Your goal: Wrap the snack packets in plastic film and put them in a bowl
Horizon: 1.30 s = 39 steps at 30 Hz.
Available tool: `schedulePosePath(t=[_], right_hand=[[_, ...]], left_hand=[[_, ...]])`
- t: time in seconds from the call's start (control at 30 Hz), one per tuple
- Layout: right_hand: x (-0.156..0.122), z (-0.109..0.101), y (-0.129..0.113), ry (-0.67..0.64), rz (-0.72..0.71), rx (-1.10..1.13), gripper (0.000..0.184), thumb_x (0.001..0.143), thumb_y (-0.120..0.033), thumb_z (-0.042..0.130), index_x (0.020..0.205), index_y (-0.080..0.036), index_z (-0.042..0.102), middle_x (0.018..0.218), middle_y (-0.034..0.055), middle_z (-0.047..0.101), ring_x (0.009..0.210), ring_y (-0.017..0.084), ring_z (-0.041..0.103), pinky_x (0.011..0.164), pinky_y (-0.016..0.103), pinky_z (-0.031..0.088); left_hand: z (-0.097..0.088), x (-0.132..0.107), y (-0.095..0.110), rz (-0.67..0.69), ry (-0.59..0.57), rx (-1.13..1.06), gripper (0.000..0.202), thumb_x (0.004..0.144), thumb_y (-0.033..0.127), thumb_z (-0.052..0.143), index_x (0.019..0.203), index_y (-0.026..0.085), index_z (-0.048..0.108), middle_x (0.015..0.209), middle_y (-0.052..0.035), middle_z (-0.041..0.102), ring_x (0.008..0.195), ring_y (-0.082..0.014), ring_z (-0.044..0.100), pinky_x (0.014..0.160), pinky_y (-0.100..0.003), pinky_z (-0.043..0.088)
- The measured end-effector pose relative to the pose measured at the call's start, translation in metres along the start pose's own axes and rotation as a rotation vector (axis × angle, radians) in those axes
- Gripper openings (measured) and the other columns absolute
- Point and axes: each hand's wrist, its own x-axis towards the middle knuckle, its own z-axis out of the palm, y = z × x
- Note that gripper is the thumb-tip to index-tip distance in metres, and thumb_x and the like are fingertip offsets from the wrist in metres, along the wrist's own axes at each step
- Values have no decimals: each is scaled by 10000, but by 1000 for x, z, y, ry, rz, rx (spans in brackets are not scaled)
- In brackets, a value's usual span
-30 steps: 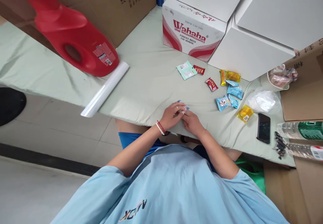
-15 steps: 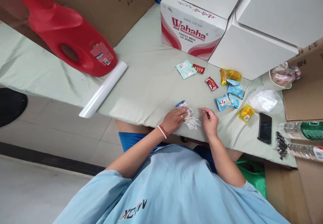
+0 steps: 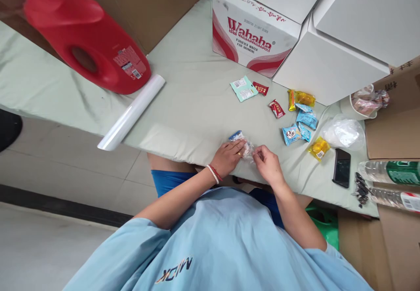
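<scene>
A small packet point(image 3: 235, 135) with a blue end, bundled in crinkled clear plastic wrap point(image 3: 248, 148), lies near the table's front edge. My left hand point(image 3: 229, 154) is over it, its fingers bent onto the packet and holding it against the cloth. Much of the packet is hidden under those fingers. On the other side, my right hand point(image 3: 266, 162) pinches the loose edge of the plastic wrap between thumb and fingertips. What the packet contains cannot be made out.
Snack packets in blue point(image 3: 291, 134), yellow point(image 3: 319, 149), red point(image 3: 276, 108) and mint green point(image 3: 243, 88) lie ahead and right. A phone point(image 3: 341, 167) and bottles point(image 3: 402, 172) are far right. Leftward are a film roll point(image 3: 131, 112) and red jug point(image 3: 98, 50); boxes point(image 3: 252, 37) stand behind.
My right hand has moved left to the packet and taken hold of the plastic wrap. The wrap's loose end is now gathered closer in. My left hand stays on the packet.
</scene>
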Motion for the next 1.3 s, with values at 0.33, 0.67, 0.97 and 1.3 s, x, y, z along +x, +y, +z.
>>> schedulePosePath(t=[0.33,0.67,0.97,1.3], right_hand=[[59,47,-29,92,-92,-125,173,964,-339,445,906,-230,566,802,52,703,757,222,652,713,300,441],[52,47,-21,5,-27,174,187,992,-419,440,974,-255,529,649,-15,614,609,204,612,662,315,484],[-2,23,3,37,53,797,369,918,-614,627,1006,-256,651,1070,19,727,997,210,673,887,332,553],[-17,-13,60,111,-27,493,401,952,-484,585,1269,-250,663,1288,61,723,1235,262,649,1151,450,457]], left_hand=[[-16,-14,-14,-117,135,-428,318,1023,220,444,1199,209,709,1434,-111,655,1377,-226,590,1160,-436,509],[-18,24,-17,-553,118,-217,263,903,276,638,1131,147,656,1071,-147,696,1033,-304,647,930,-470,548],[-18,11,40,-36,315,-298,290,903,118,550,1147,219,670,1205,-107,714,1180,-253,670,1082,-492,522],[-23,-3,13,-123,76,-397,258,998,207,479,1136,210,697,1151,-77,760,1039,-192,740,900,-323,608]])
